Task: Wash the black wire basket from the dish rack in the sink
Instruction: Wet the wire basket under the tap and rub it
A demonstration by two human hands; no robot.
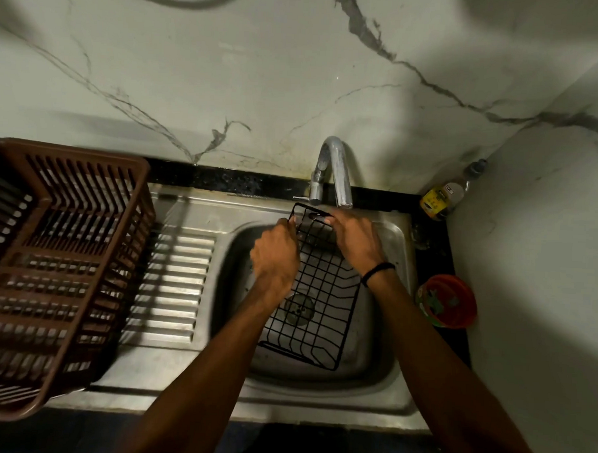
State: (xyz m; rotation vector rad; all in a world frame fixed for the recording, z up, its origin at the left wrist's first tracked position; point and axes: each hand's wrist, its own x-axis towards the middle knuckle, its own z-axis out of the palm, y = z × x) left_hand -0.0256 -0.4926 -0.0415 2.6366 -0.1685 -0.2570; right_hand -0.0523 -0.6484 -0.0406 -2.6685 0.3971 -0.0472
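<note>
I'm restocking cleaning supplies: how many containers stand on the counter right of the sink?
2. A yellow-labelled bottle stands in the back corner against the wall; a round red tub sits beside the sink at its right rim. The right forearm may hide more.

Marble wall [229, 69], black counter [224, 181] — dim light

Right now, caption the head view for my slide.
Left hand and right hand grip black wire basket in sink, by tap.
</note>
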